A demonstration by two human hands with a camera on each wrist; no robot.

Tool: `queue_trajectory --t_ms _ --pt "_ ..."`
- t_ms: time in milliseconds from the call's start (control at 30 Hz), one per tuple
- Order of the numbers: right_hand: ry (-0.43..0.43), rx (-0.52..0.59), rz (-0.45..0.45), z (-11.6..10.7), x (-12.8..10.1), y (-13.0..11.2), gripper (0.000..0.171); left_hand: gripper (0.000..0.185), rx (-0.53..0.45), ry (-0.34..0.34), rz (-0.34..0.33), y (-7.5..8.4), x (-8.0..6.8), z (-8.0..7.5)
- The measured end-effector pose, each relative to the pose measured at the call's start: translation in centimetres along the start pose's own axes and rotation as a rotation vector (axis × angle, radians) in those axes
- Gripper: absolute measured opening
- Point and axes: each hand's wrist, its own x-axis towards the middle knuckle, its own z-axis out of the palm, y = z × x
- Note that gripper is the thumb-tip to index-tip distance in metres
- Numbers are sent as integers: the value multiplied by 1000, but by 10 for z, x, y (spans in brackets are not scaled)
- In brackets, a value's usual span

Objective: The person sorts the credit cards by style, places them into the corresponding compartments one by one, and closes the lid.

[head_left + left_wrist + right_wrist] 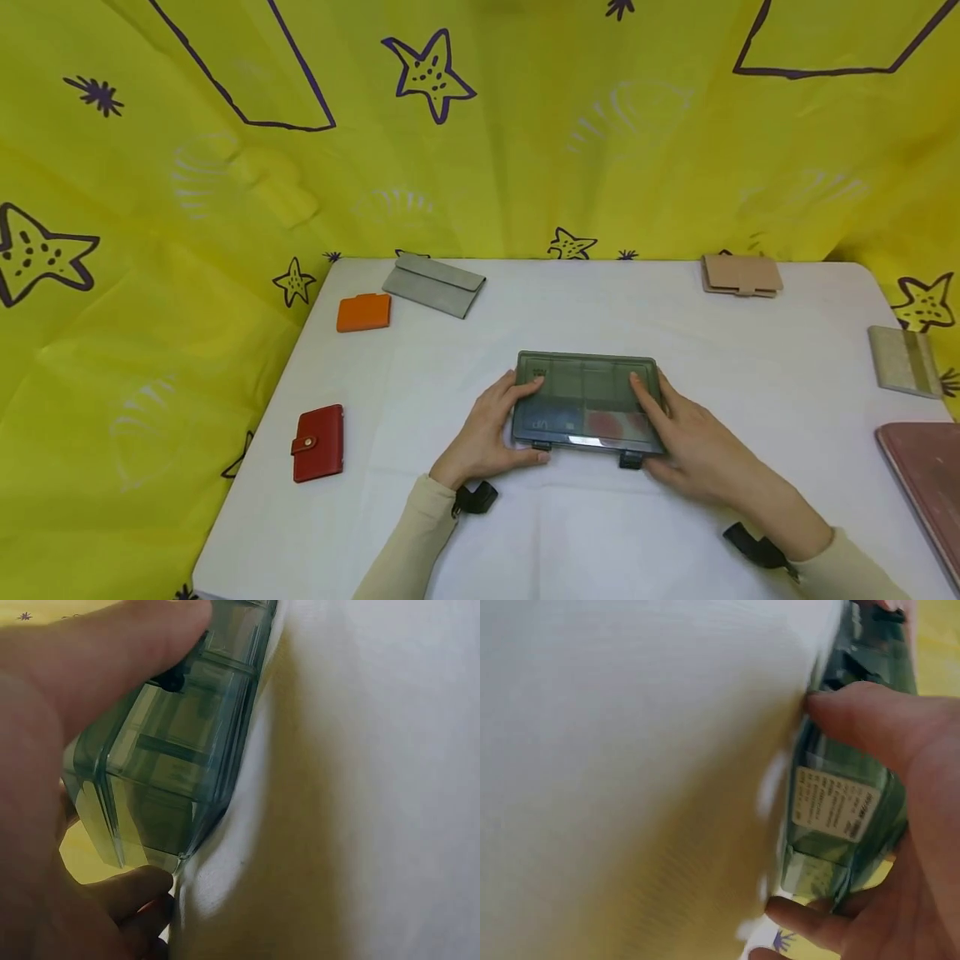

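A dark green see-through plastic storage box (585,379) with compartments and black latches is in the middle of the white table, its lid closed. Cards and something reddish show through its front part. My left hand (491,429) grips the box's left end, thumb at the front side by a latch and fingers around the end. On the opposite end my right hand (697,442) holds it, with a finger over the lid. In the right wrist view a printed label (836,802) is on the box's side. Whether the box touches the table is hard to tell.
Left of the box lie a red snap wallet (318,443), an orange card holder (363,313) and a grey flap case (435,285). Toward the right are a beige wallet (742,276), a greyish notebook-like item (903,360) and a dark red flat item (926,483). Yellow cloth hangs behind.
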Motion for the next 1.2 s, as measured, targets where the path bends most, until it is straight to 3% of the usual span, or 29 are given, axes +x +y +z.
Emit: queue_trajectory --t_ms 333,600,800,1200 --pt "18 -95 15 2 -2 -2 128 101 -38 22 22 0 2 3" --pt "-33 10 78 1 -6 -6 120 100 -77 41 13 -2 2 5" --pt "-54 74 86 1 -5 -9 110 94 -131 117 26 -2 4 2" --pt "-89 149 99 4 14 -4 105 93 -228 156 -66 -5 5 1"
